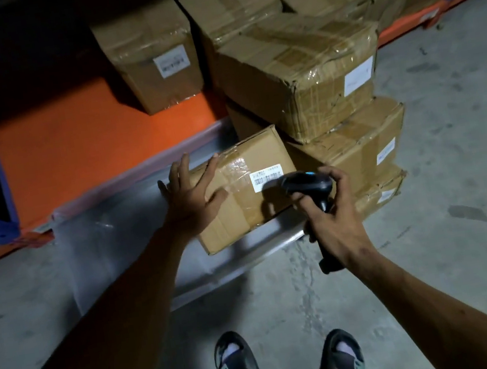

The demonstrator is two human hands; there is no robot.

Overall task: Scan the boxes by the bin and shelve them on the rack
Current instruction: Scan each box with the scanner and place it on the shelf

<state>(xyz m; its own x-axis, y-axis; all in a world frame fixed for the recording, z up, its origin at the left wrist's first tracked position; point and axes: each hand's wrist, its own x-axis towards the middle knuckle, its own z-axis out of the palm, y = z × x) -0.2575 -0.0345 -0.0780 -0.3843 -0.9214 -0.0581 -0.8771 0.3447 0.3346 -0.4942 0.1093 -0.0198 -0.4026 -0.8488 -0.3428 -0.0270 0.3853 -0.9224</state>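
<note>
Dim, soft picture; dark upper-left corner, edges bowed by wide-angle lens.

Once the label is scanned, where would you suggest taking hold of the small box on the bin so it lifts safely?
Probably by its two short ends, from above and in front. The small box lies tilted on the clear bin, its right end close against the stack of boxes. The left hand already rests on the left end; the right hand holds the scanner, so free it first.

Your count: boxes, labels, scanner, hands, sandals

You have one small box [242, 187] under your hands, three boxes stacked [322, 127] beside it, and at least four on the rack [152, 58]; one barcode scanner [306, 184], two hands, two sandals [290, 365], five white labels readable.
</note>
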